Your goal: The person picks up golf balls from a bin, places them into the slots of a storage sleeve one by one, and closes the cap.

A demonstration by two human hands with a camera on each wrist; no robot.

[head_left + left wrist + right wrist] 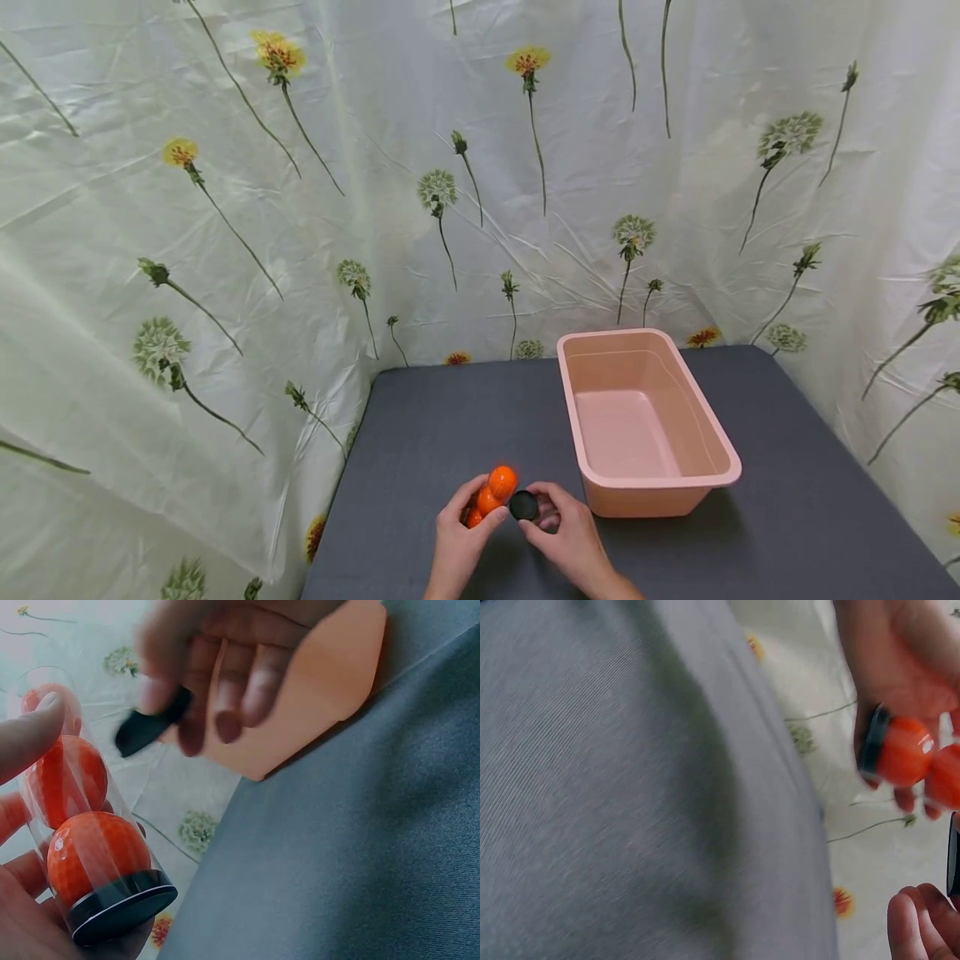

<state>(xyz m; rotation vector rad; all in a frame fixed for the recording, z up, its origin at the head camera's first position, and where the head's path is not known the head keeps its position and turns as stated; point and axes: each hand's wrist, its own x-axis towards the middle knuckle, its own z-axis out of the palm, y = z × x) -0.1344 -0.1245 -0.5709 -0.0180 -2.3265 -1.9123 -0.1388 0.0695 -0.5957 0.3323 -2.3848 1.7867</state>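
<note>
My left hand (pixel 459 537) grips a clear plastic tube (pixel 120 825) holding three orange golf balls (pixel 502 481) in a row. A black cap (pixel 126 916) closes the tube's lower end, and the left thumb lies along its upper part. My right hand (pixel 568 533) pinches a second round black cap (pixel 523 505) between thumb and fingers, just right of the tube and apart from it. In the left wrist view the upper end of the tube shows no cap. Only part of the right hand's cap enters the right wrist view, at its right edge.
A pink plastic basin (pixel 648 482) stands on the dark grey table (pixel 442 425), beyond and to the right of my right hand. A pale curtain (pixel 420 108) printed with dandelions hangs behind the table and along its sides.
</note>
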